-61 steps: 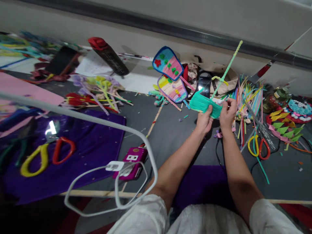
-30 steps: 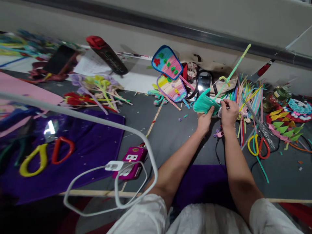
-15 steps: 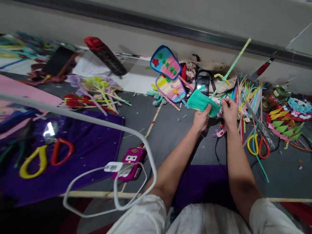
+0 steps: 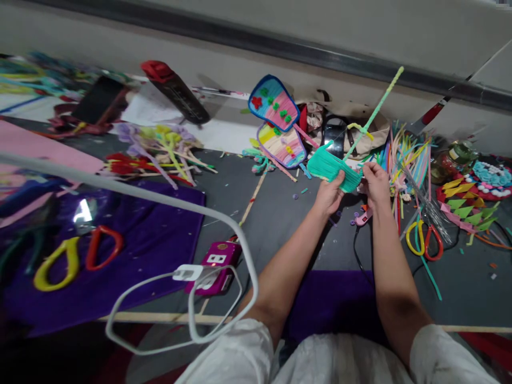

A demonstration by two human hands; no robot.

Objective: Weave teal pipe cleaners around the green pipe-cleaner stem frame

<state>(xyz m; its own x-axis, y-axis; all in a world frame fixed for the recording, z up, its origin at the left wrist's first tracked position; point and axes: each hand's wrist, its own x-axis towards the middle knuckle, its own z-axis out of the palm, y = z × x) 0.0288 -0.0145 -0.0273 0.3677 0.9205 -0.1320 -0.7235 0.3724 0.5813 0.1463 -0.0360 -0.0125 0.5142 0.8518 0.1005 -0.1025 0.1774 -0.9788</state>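
My left hand (image 4: 330,195) is closed on the lower edge of a turquoise panel of pipe cleaners (image 4: 328,164) laid side by side, the thumb pressed on top. A long pale-green pipe cleaner (image 4: 378,109) sticks up from the panel towards the wall, with a short yellow one twisted across it. At the panel's right edge my right hand (image 4: 376,181) is pinched on a thin green pipe cleaner end. Below that hand lies a pink tool with a red switch and black cord (image 4: 363,218), partly hidden.
Two colourful pipe cleaner fans (image 4: 275,104) lie behind the panel, beside a beige bag (image 4: 378,137). Scissors (image 4: 424,240) rest at the right near loose pipe cleaners (image 4: 412,154). A white cable (image 4: 208,216) loops across the left, over a purple power strip (image 4: 216,266).
The panel's long stem has tipped slightly to the left. Both hands keep their hold in nearly the same place, and the right fingers have shifted a little.
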